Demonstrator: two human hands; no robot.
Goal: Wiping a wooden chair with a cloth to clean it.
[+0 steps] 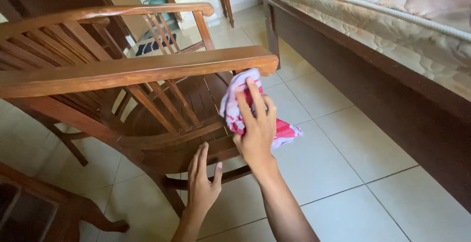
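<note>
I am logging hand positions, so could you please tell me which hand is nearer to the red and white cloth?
Right. The right hand presses flat on the red and white cloth beside the wooden chair. The left hand is lower, at the seat's front edge, apart from the cloth.

We see a floor (pixel 343 173) of pale square tiles with thin dark joints; on it stands a wooden armchair (pixel 147 70) with slatted seat and sides, its legs set on the tiles; a dark wooden bed frame (pixel 373 70) stands to the right, carrying a quilted cream mattress (pixel 402 16); a second piece of wooden furniture (pixel 44 202) stands at lower left.
</note>
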